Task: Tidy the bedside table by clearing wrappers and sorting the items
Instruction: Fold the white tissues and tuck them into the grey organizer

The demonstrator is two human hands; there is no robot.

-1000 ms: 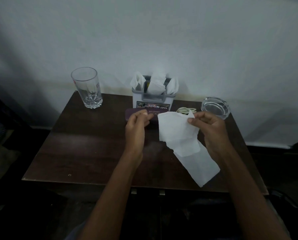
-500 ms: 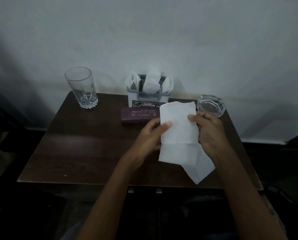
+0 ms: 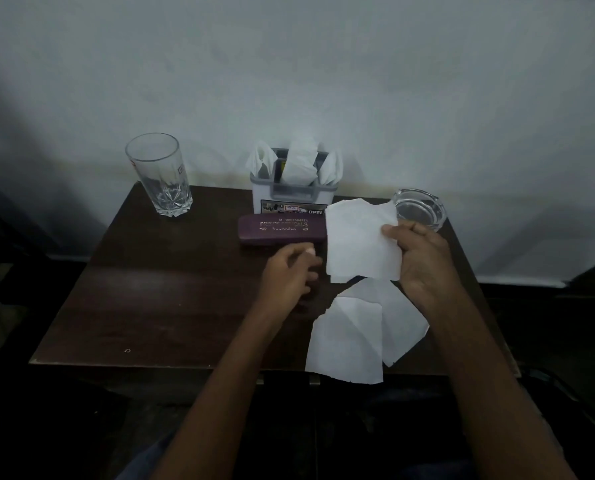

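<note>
Over the dark table point(image 3: 171, 306), a long white tissue point(image 3: 358, 244) hangs from the right hand point(image 3: 424, 258), pinched by thumb and fingers near the ashtray point(image 3: 419, 207). The grey holder point(image 3: 289, 199) at the back wall keeps 3 napkins point(image 3: 301, 161). The glass point(image 3: 159, 174) stands empty. The left hand point(image 3: 285, 278) curls loosely, holding nothing.

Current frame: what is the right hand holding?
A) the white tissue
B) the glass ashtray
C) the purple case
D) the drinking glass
A: the right hand pinches the white tissue at its right edge, thumb on top, while the drinking glass, purple case and glass ashtray sit on the table with no hand on them.
</note>
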